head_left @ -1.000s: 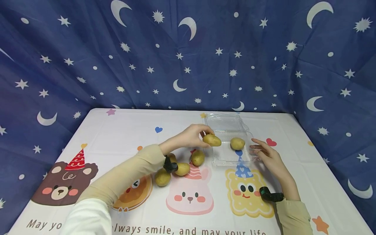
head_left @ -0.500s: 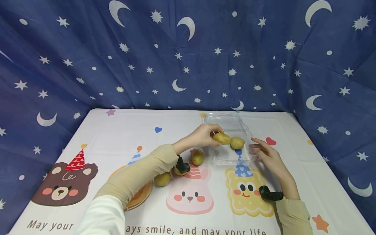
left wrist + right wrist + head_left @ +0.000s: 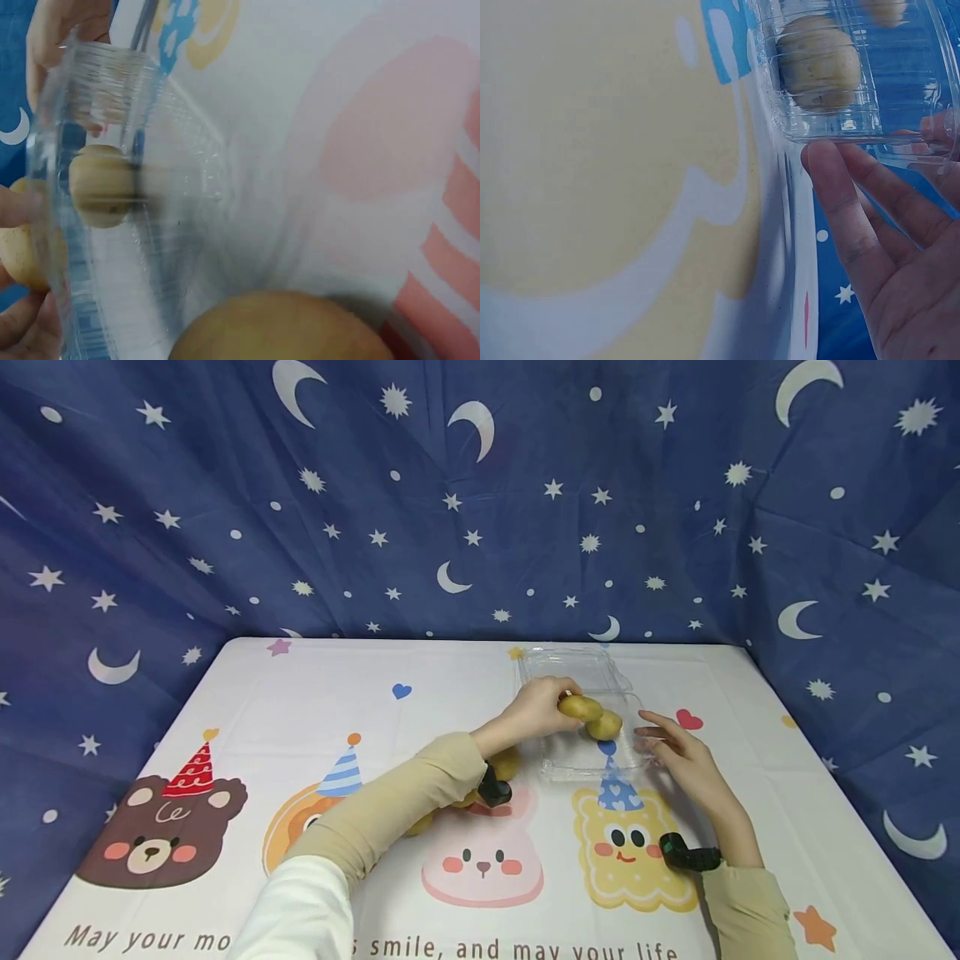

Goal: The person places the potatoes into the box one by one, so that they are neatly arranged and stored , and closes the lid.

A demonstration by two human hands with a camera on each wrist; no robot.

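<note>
My left hand (image 3: 534, 708) pinches a yellow potato (image 3: 581, 707) between thumb and fingers, inside the outline of a clear plastic clamshell box (image 3: 566, 762). A second potato (image 3: 604, 727) sits in the box; the held one partly overlaps it in the head view. The left wrist view shows both the held potato (image 3: 24, 259) and the resting potato (image 3: 101, 187) through the clear wall. My right hand (image 3: 692, 768) is at the box's right side, fingers extended. In the right wrist view its thumb touches the box rim (image 3: 855, 140).
The box's lid (image 3: 570, 668) lies folded back behind it. Several more potatoes, including one left of the box (image 3: 507, 765), lie partly hidden under my left forearm. A printed white cloth (image 3: 322, 681) covers the table; a blue starry curtain (image 3: 337, 585) stands behind.
My left hand has carried its potato rightward, from the box's left edge to over the potato inside. Its forearm now covers more of the loose potatoes. The right hand has stayed put.
</note>
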